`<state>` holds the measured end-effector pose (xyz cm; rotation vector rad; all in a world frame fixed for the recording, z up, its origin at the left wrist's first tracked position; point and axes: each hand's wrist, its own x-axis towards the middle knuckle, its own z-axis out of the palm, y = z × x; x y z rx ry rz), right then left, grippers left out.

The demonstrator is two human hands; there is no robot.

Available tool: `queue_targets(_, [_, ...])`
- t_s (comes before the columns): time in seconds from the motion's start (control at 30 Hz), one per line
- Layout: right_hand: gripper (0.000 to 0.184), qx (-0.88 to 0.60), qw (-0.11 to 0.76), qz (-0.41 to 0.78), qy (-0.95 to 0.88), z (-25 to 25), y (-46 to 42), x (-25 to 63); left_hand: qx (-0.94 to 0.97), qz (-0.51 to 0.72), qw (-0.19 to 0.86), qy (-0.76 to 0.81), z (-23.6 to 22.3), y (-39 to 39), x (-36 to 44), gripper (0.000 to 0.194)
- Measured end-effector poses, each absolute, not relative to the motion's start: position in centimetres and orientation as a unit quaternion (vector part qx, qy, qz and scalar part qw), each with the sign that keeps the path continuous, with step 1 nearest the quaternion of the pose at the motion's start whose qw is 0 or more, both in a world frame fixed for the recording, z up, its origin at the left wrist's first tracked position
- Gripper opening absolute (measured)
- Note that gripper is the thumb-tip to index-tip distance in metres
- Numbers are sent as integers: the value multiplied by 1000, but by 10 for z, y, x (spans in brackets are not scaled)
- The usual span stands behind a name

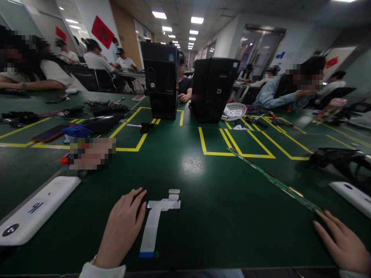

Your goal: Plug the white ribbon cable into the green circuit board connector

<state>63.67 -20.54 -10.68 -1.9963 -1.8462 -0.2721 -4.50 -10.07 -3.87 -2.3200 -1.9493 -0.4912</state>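
Note:
My left hand (123, 226) lies on the green tabletop (220, 200), palm down with its fingers stretched out. Just right of it is a white flat ribbon cable (151, 231), with a blue-tipped near end, a crosswise bend and a connector at the far end. It appears apart from my fingers. At the right edge, my right hand (342, 243) has its fingertips at the near end of a long, narrow green circuit board strip (278, 182). The thumb sits apart from the strip, which slants away to the left, towards the yellow tape lines.
White plastic housings lie at the left (43, 208) and right (352, 197). Two black computer towers (160, 81) stand at the back, a white basket (234, 111) beside them. Cables and tools (107, 108) cover the left back. A co-worker (290, 90) sits at the right.

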Motion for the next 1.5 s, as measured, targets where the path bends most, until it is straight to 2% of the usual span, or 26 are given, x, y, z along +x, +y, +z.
queue_targets(0.2, [53, -680, 218, -59, -698, -72, -188, 659, -758, -165, 39, -630, -39, -100, -45, 53])
queue_targets(0.37, [49, -663, 203, -46, -719, -63, -156, 647, -755, -169, 40, -632, -34, -101, -41, 53])
queue_targets(0.53, [58, -622, 194, -16, -759, -58, -101, 580, -753, -160, 29, -638, -35, -100, -42, 54])
queue_targets(0.77, [48, -506, 198, 3, -839, -45, -33, 446, -752, -170, 27, -637, -35, -100, -42, 52])
queue_targets(1.0, [44, -461, 194, -1, -866, -37, -25, 344, -751, -175, 21, -636, -32, -102, -41, 51])
queue_targets(1.27, [44, -471, 163, -1, -867, -25, -41, 309, -756, -159, 32, -634, -36, -100, -44, 52])
queue_targets(1.5, [38, -408, 192, -7, -892, -20, -31, 291, -763, -160, 37, -625, -40, -100, -48, 53])
